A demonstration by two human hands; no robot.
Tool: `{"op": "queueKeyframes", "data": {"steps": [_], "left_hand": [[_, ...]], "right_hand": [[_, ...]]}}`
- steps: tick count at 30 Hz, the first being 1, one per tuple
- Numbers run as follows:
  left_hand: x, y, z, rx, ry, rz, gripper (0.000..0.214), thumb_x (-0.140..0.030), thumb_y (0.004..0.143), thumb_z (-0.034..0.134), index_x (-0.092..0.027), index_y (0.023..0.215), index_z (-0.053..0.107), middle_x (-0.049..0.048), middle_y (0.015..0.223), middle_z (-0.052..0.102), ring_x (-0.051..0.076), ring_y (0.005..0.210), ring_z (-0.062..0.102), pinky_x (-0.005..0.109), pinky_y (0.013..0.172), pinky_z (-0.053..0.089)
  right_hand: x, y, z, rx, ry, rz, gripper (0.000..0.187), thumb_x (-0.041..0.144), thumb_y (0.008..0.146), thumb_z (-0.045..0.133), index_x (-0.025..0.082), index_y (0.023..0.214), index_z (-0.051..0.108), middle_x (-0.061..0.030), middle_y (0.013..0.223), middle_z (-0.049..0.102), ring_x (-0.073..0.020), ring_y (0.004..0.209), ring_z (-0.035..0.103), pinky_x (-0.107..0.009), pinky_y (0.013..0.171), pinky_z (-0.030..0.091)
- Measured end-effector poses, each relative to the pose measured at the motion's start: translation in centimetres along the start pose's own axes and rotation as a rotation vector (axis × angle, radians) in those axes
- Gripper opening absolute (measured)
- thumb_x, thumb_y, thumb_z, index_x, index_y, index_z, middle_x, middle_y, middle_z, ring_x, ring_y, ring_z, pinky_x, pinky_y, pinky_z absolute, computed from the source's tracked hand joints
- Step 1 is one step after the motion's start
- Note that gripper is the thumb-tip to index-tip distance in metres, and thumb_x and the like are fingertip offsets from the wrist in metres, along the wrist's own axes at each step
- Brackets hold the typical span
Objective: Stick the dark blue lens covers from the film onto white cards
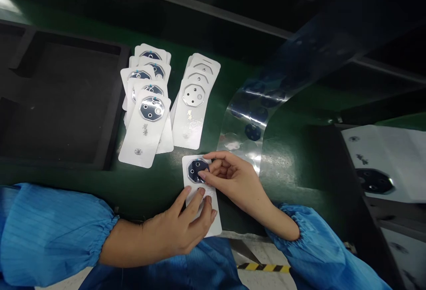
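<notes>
A white card [213, 221] with rounded corners lies at the front edge of the green table, just before me. On its upper part sits a dark blue film sticker [194, 172] with small round holes, inside a silver octagonal frame. My left hand [181, 225] rests on the lower half of the card, fingers spread and holding it flat. At the sticker's right side, my right hand [238, 179] is closed, thumb on the dark film and the other fingers curled beside it. Part of the sticker's right edge is hidden by those fingers.
Overlapping cards with dark octagons [138, 141] lie at the left, and a pile with white octagons [188, 125] stands beside them. A clear strip of dark stickers [253, 132] runs up to the right. A black tray [115, 117] is at left; more cards [406, 161] are at right.
</notes>
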State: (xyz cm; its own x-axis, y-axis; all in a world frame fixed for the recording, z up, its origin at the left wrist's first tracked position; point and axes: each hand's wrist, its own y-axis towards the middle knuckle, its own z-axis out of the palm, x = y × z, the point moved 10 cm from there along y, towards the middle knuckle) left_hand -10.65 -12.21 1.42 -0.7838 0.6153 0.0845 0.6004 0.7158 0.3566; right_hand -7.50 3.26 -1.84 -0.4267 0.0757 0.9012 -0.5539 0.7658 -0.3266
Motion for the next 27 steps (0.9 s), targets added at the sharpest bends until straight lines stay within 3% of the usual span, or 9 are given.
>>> {"op": "queueKeyframes", "data": {"steps": [2, 5, 7, 9, 13, 18, 22, 27], "left_hand": [[0.0, 0.0, 0.0, 0.001, 0.002, 0.006, 0.044, -0.035, 0.099, 0.056, -0.010, 0.136, 0.059, 0.0165, 0.133, 0.061, 0.036, 0.123, 0.059, 0.051, 0.101, 0.051], [-0.2, -0.1, 0.0, 0.001, 0.022, 0.031, 0.044, -0.033, 0.099, 0.056, -0.011, 0.137, 0.059, 0.0155, 0.132, 0.061, 0.035, 0.123, 0.060, 0.051, 0.102, 0.051], [-0.2, -0.1, 0.1, 0.002, 0.035, 0.044, 0.043, -0.033, 0.100, 0.055, -0.012, 0.137, 0.058, 0.0146, 0.134, 0.061, 0.034, 0.123, 0.060, 0.050, 0.103, 0.051], [-0.2, -0.1, 0.1, 0.004, 0.037, 0.048, 0.043, -0.033, 0.100, 0.054, -0.013, 0.138, 0.058, 0.0136, 0.135, 0.061, 0.033, 0.123, 0.061, 0.049, 0.104, 0.051], [-0.2, 0.1, -0.2, -0.013, 0.040, 0.051, 0.042, -0.031, 0.099, 0.056, -0.012, 0.137, 0.059, 0.0142, 0.133, 0.062, 0.032, 0.122, 0.062, 0.049, 0.102, 0.051], [-0.2, 0.2, -0.3, -0.013, 0.045, 0.068, 0.040, -0.029, 0.099, 0.056, -0.011, 0.135, 0.060, 0.0140, 0.130, 0.064, 0.033, 0.121, 0.062, 0.049, 0.099, 0.053], [-0.5, 0.1, -0.1, -0.004, 0.050, 0.086, 0.043, -0.030, 0.098, 0.057, -0.009, 0.136, 0.059, 0.0171, 0.132, 0.062, 0.037, 0.124, 0.059, 0.053, 0.101, 0.051], [-0.5, 0.1, 0.2, -0.011, 0.048, 0.103, 0.044, -0.029, 0.096, 0.059, -0.006, 0.133, 0.059, 0.0212, 0.132, 0.061, 0.039, 0.121, 0.061, 0.056, 0.101, 0.048]], "right_hand": [[0.6, -0.1, 0.1, -0.007, -0.114, -0.065, 0.026, 0.034, 0.084, 0.076, 0.023, 0.107, 0.068, -0.0004, 0.077, 0.069, -0.0169, 0.069, 0.067, -0.032, 0.064, 0.060], [2.7, -0.7, 0.4, -0.049, -0.426, -0.281, 0.021, 0.033, 0.093, 0.065, 0.023, 0.110, 0.068, -0.0027, 0.079, 0.069, -0.0177, 0.069, 0.066, -0.032, 0.063, 0.058], [3.9, -1.3, 1.4, -0.047, -0.650, -0.436, 0.024, 0.033, 0.099, 0.056, 0.020, 0.115, 0.067, -0.0057, 0.082, 0.069, -0.0185, 0.071, 0.065, -0.032, 0.062, 0.055], [4.3, -1.7, 2.6, -0.013, -0.847, -0.499, 0.031, 0.035, 0.103, 0.047, 0.017, 0.117, 0.068, -0.0091, 0.084, 0.068, -0.0197, 0.071, 0.065, -0.031, 0.057, 0.050], [3.5, -1.3, 2.6, -0.052, -1.127, -0.364, 0.050, 0.050, 0.103, 0.043, 0.012, 0.125, 0.066, -0.0144, 0.082, 0.068, -0.0237, 0.066, 0.063, -0.031, 0.047, 0.038], [3.0, -0.3, 1.8, -0.087, -1.145, -0.273, 0.078, 0.071, 0.092, 0.049, 0.008, 0.138, 0.056, -0.0172, 0.083, 0.072, -0.0277, 0.063, 0.065, -0.031, 0.044, 0.032], [2.9, 0.5, 1.1, -0.081, -1.179, -0.267, 0.063, 0.063, 0.100, 0.041, 0.014, 0.136, 0.059, -0.0108, 0.071, 0.071, -0.0202, 0.054, 0.061, -0.029, 0.044, 0.027], [2.5, 1.1, 1.3, -0.045, -1.232, -0.325, 0.049, 0.043, 0.107, 0.032, 0.017, 0.139, 0.058, -0.0096, 0.074, 0.074, -0.0192, 0.056, 0.062, -0.031, 0.046, 0.024]]}}
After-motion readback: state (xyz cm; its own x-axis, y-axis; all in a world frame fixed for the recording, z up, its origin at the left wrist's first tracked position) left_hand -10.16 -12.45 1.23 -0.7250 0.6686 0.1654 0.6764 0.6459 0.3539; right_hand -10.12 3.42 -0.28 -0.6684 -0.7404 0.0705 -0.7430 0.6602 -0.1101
